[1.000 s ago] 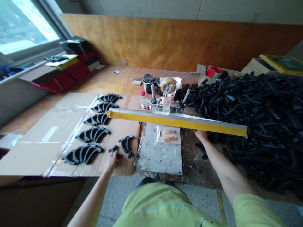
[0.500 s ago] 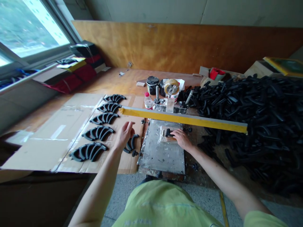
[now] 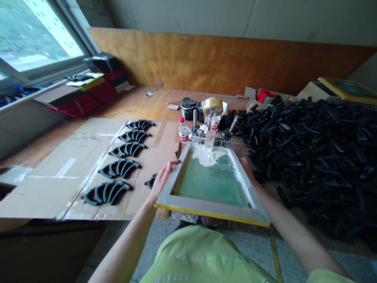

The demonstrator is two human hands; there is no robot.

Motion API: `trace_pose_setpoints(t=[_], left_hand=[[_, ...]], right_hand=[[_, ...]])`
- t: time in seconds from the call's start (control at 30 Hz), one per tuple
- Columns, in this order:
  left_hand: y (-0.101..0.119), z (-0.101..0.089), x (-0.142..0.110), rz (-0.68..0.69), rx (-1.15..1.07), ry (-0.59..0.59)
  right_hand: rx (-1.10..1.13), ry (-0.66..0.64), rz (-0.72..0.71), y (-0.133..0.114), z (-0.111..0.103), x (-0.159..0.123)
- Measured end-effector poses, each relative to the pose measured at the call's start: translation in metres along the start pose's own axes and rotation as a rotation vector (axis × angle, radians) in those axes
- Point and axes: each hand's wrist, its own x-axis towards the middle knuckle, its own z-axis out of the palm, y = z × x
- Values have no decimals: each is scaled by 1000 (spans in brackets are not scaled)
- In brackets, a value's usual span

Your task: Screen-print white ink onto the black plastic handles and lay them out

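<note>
We judge the work partly done: five fans of black parts [image 3: 119, 168] lie on cardboard [image 3: 97, 125], a heap [image 3: 309, 157] awaits, and between them our left hand [image 3: 161, 179] grips the screen frame [image 3: 212, 212], our right hand's [image 3: 246, 169] grip being hidden.

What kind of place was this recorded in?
Probably a small screen-printing workshop: a framed mesh screen on the bench, a big heap of black plastic parts, and ink-stained tubs.

Pale yellow-green shirt [image 3: 194, 255], faint lettering.
</note>
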Motion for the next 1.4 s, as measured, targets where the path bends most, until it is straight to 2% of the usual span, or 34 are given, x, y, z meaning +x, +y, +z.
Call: trace_pose_setpoints(t=[0.07, 0.1, 0.17, 0.2, 0.3, 0.4, 0.5, 0.6, 0.7, 0.77, 0.87, 0.97, 1.07, 1.13, 1.27, 1.33, 1.4], left_hand=[[-27, -2, -9, -113, 37, -40], [-42, -2, -11, -158, 26, -59], [-71, 1, -10, -221, -1, -89], [-84, 2, -8, -233, -1, -94], [-110, 5, -2, -223, 35, -92], [-115, 5, 0, -209, 66, -76], [-112, 6, -1, -217, 82, -47], [-108, 7, -3, -216, 82, -9], [-105, 9, -5, -209, 99, 24], [-104, 9, -6, -207, 106, 26], [-105, 7, -6, -204, 100, 11], [-107, 6, -6, -213, 69, -25], [-105, 6, -6, -238, 43, -45], [-97, 6, -6, -257, 34, -47], [-58, 0, -11, -246, -14, -51], [-31, -3, -12, -223, -39, -46], [-4, -4, -8, -195, -79, -36]], right_hand=[[44, 122, 70, 9, -10, 18], [103, 201, 60, 6, -14, 29], [214, 320, -31, -14, -15, 54], [248, 331, -94, -29, -14, 67], [221, 158, -200, -70, -4, 93], [167, -43, -223, -90, 7, 92], [169, -92, -311, -90, 10, 63], [223, -132, -523, -82, -1, 32], [283, -206, -674, -74, -16, 26], [300, -222, -653, -73, -20, 35], [293, -115, -546, -78, -13, 39], [312, -36, -594, -80, 0, 22], [380, -70, -646, -77, 2, 11], [408, -66, -584, -77, -4, 22], [344, 33, -321, -81, -20, 80], [293, 64, -187, -72, -28, 105], [281, 112, -63, -48, -35, 117]])
